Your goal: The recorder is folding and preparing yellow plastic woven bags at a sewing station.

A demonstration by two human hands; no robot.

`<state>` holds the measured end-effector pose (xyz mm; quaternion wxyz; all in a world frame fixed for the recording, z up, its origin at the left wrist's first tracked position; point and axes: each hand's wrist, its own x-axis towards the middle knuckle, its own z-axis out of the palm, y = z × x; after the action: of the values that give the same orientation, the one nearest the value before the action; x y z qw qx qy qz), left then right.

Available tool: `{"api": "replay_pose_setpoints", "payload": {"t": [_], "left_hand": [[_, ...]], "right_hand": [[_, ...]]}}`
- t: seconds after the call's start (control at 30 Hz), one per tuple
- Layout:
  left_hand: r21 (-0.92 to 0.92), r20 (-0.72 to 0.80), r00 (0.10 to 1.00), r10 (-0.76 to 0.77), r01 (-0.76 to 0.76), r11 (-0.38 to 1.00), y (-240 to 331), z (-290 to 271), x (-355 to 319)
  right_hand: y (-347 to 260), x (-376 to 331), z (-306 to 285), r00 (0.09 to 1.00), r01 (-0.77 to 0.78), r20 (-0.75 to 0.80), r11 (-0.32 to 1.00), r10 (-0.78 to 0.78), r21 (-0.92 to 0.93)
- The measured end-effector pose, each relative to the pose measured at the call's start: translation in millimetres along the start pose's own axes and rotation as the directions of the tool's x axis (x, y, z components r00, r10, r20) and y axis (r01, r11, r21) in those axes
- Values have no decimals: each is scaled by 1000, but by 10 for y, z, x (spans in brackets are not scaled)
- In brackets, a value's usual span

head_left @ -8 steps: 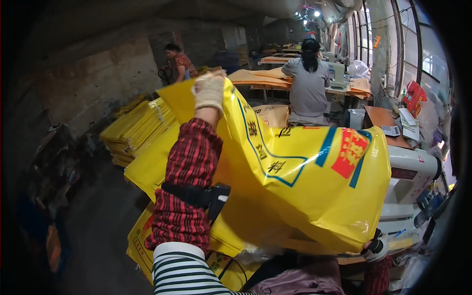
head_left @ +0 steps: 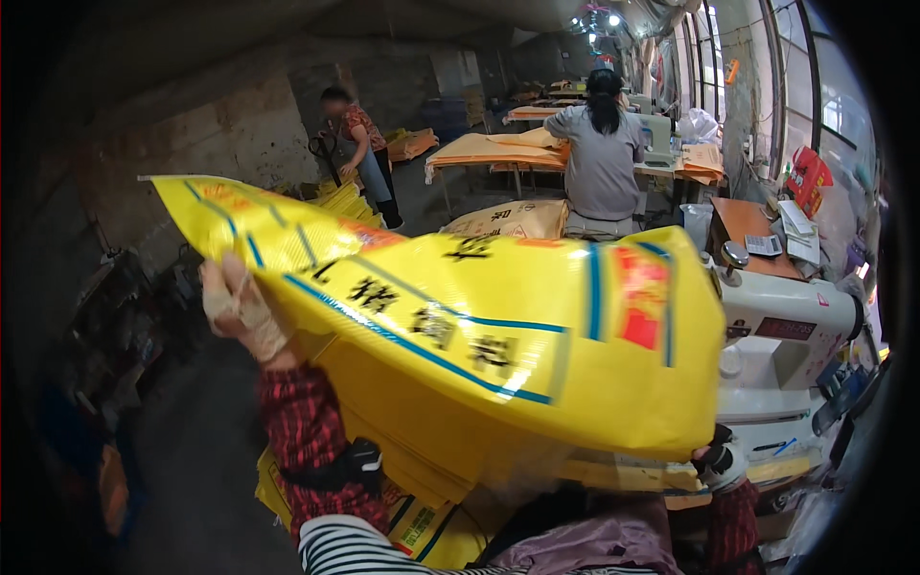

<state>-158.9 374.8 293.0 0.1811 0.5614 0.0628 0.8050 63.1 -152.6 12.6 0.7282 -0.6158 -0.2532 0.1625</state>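
Observation:
A big yellow woven sack (head_left: 460, 335) with blue lines and a red patch spreads across the middle of the view. My left hand (head_left: 240, 309), in a pale glove with a red plaid sleeve, grips its left edge, raised in the air. My right hand (head_left: 721, 463), also gloved, holds the sack's lower right corner beside the white sewing machine (head_left: 781, 359). More yellow sacks (head_left: 422, 527) lie stacked under the raised one.
A person in grey (head_left: 602, 144) sits at a table with orange sacks (head_left: 498, 149) ahead. Another person (head_left: 359, 144) stands at the back left next to a yellow sack pile (head_left: 340, 201). A desk with papers (head_left: 767, 225) is on the right. Dark floor lies left.
The sack has swung from hanging down to lying flatter and wider across the view. My left hand has dropped lower and moved left with the sack's edge.

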Motion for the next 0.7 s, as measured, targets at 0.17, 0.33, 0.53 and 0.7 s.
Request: {"api": "replay_pose_setpoints", "payload": {"t": [0.17,0.33,0.53,0.7], "left_hand": [[-218,-150,564,-812,783,583,-893,-1130,-860],[-89,198,173,-965,983,159,-711,-1524,-1878],[345,-40,-16,-999,938,-29,-882,-2549,-1800],[873,-21,272,-962,473,115,-1091,-3149,-1770]], "right_hand": [[-491,190,910,846,-380,437,920,305,94],[-208,241,1831,490,521,837,852,-242,-59],[95,42,1921,436,498,712,512,550,-700],[642,490,1115,967,249,181,804,-178,-540]]}}
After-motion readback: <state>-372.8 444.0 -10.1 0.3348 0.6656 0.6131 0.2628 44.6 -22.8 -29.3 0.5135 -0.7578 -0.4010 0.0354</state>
